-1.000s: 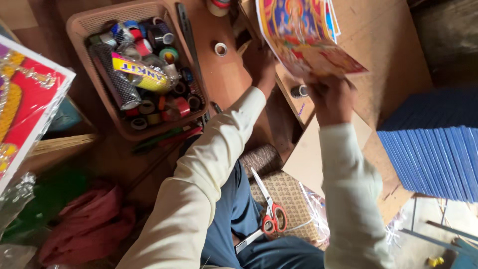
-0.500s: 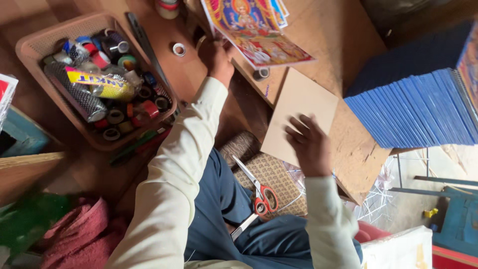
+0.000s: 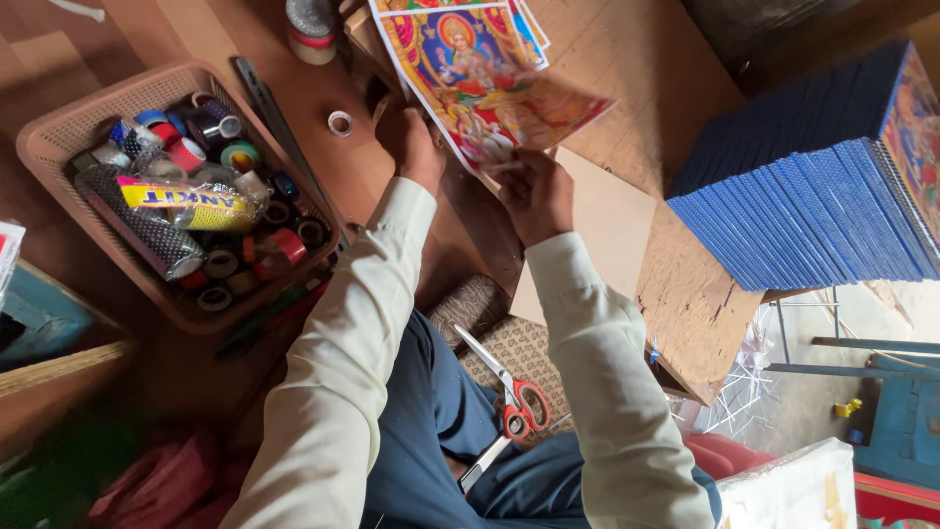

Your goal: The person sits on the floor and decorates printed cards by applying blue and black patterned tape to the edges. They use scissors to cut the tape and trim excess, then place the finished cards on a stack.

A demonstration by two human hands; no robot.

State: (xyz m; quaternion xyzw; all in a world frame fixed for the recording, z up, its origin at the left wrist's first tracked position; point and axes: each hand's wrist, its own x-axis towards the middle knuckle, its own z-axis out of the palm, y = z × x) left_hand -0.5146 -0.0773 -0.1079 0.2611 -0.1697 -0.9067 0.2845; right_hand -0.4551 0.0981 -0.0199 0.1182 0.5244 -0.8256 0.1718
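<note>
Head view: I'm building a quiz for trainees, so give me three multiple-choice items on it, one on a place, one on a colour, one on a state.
1. Where do the scissors lie?
A. in the basket
B. on the person's lap
C. on the blue stack

2. What colour are the scissors' handles?
A. red
B. green
C. black

3. What does the right hand do?
A. rests flat on the board
B. holds the scissors
C. grips the colourful print

Answers: B, they rest on the trousers between the arms; A, both loops are red; C, its fingers pinch the print's lower edge.
</note>
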